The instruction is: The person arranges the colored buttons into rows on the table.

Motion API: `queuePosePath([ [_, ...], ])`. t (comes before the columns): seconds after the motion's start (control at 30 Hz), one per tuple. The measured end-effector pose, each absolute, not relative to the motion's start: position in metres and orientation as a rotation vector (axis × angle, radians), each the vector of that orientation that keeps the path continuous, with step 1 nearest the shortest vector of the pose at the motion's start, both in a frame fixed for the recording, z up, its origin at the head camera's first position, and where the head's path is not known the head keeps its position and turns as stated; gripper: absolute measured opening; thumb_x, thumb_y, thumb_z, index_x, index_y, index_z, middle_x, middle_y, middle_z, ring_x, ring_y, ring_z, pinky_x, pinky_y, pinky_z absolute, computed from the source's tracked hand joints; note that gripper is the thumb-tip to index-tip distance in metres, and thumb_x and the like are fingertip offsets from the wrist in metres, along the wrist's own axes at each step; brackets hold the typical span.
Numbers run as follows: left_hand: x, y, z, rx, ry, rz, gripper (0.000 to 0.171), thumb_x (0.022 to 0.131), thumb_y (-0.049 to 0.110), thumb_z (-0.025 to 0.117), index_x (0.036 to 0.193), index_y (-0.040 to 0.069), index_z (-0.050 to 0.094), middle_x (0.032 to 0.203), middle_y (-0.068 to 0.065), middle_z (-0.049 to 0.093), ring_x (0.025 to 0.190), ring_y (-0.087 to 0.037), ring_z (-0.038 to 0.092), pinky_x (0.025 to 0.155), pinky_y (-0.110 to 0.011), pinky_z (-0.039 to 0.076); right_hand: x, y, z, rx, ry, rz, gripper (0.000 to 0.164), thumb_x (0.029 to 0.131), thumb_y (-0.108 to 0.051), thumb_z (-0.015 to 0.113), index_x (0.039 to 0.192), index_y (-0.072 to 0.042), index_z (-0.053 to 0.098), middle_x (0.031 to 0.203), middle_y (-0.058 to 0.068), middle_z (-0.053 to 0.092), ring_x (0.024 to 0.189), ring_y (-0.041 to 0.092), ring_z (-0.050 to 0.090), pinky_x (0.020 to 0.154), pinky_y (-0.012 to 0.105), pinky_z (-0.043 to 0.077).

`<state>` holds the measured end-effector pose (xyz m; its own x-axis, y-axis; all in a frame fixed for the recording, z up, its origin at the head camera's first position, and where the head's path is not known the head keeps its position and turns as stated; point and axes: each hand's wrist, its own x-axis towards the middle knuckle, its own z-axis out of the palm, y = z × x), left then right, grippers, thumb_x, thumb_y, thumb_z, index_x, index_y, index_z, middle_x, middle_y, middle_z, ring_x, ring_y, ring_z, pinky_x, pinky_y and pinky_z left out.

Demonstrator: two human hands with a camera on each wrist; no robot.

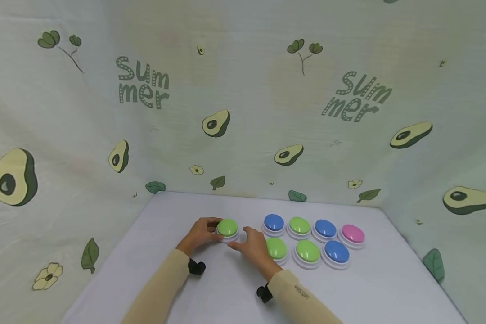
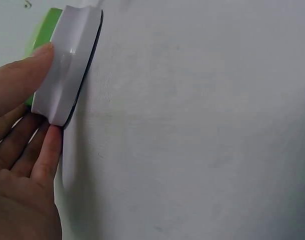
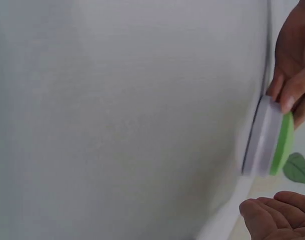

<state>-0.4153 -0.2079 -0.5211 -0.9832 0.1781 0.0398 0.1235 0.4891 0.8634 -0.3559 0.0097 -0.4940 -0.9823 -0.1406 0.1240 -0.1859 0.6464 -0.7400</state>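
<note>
A green push button [image 1: 227, 227] with a round white base is at the left of the group of buttons. My left hand [image 1: 199, 234] grips it by its left side, thumb in front and fingers behind, as the left wrist view shows on the white base [image 2: 67, 65]. Whether the base rests on the table or is slightly lifted, I cannot tell. Just right of that button, my right hand [image 1: 254, 246] is held with its fingers apart and holds nothing. Its loosely bent fingers [image 3: 280, 215] are apart from the button in the right wrist view.
Right of my hands stand two rows of similar buttons: a blue button [image 1: 274, 222], a pink button [image 1: 353, 234] and several other green and blue ones. My right hand partly covers a green button [image 1: 277, 248]. A printed cloth [image 1: 243, 90] surrounds the white table [image 1: 227, 297].
</note>
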Motion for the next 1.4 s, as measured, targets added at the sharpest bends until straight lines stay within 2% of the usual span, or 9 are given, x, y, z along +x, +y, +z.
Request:
queuePosePath([
  [0.23, -0.408, -0.203, -0.529, 0.303, 2.615, 1.617, 0.059, 0.077, 0.0, 0.092, 0.132, 0.0, 0.07, 0.133, -0.017, 0.07, 0.121, -0.035, 0.068, 0.105, -0.043, 0.056, -0.368, 0.006, -0.508, 0.284, -2.744, 1.311, 0.068, 0.077, -0.013, 0.094, 0.132, 0.013, 0.062, 0.129, 0.032, 0.066, 0.123, 0.048, 0.062, 0.108, 0.058, 0.05],
  [0.43, -0.4, -0.201, -0.53, 0.319, 2.529, 1.734, 0.055, 0.078, -0.003, 0.089, 0.13, -0.004, 0.07, 0.132, -0.021, 0.07, 0.123, -0.037, 0.067, 0.104, -0.04, 0.056, -0.373, 0.003, -0.513, 0.245, -2.684, 1.348, 0.061, 0.072, -0.008, 0.096, 0.124, 0.009, 0.069, 0.121, 0.025, 0.073, 0.118, 0.043, 0.067, 0.104, 0.055, 0.053],
  [0.7, -0.393, -0.199, -0.53, 0.254, 2.505, 1.824, 0.049, 0.079, -0.005, 0.088, 0.126, -0.004, 0.073, 0.129, -0.02, 0.071, 0.122, -0.035, 0.068, 0.101, -0.036, 0.058, -0.374, -0.002, -0.512, 0.144, -2.649, 1.404, 0.061, 0.075, -0.008, 0.094, 0.128, 0.008, 0.067, 0.127, 0.023, 0.071, 0.126, 0.042, 0.064, 0.109, 0.054, 0.05],
  [1.0, -0.382, -0.196, -0.529, 0.162, 2.555, 1.876, 0.047, 0.077, -0.009, 0.088, 0.121, -0.006, 0.074, 0.124, -0.022, 0.073, 0.118, -0.035, 0.07, 0.098, -0.037, 0.059, -0.379, -0.005, -0.514, 0.112, -2.657, 1.452, 0.063, 0.073, -0.006, 0.096, 0.128, 0.007, 0.069, 0.125, 0.022, 0.072, 0.125, 0.04, 0.065, 0.109, 0.053, 0.051],
  [1.4, -0.376, -0.198, -0.529, 0.058, 2.594, 1.911, 0.045, 0.075, -0.009, 0.088, 0.117, -0.006, 0.076, 0.117, -0.021, 0.075, 0.113, -0.033, 0.073, 0.097, -0.037, 0.059, -0.375, -0.01, -0.513, 0.127, -2.651, 1.515, 0.062, 0.075, -0.006, 0.094, 0.129, 0.01, 0.067, 0.128, 0.025, 0.07, 0.127, 0.041, 0.064, 0.109, 0.054, 0.05],
])
